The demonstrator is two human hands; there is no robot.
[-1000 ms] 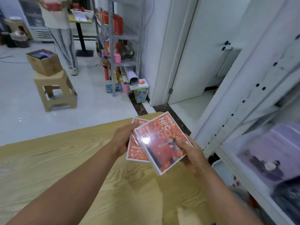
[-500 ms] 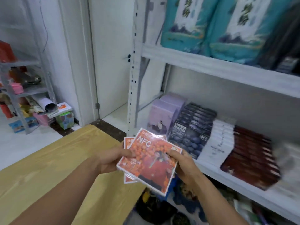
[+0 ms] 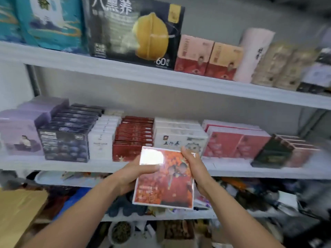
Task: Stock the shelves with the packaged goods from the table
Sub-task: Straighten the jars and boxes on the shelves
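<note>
Holding the orange packet [image 3: 166,185] out in front of us, we grip it with both hands. The left hand [image 3: 130,176] clasps its left edge with the thumb laid across the glossy face. The right hand [image 3: 194,169] grasps the right edge, fingertips up by the far corner. Whether a second packet lies underneath, we cannot tell.

The packet hangs in the air just before the lip of the middle shelf [image 3: 62,165]. Its far end overlaps the seam between the red boxes [image 3: 132,136] and the white boxes [image 3: 179,135] standing there. Its long axis runs away from us toward the shelf and tilts up at the far end, so we judge it goes in end first unless we turn it upright like its neighbours.

The right hand sits further along the edge and nearer the shelf, so it would likely lead. The row straight ahead looks full to the front. The only bare ledge we see lies to the right, before the pink boxes [image 3: 232,142]. The table [image 3: 19,212] shows low on our left.
</note>
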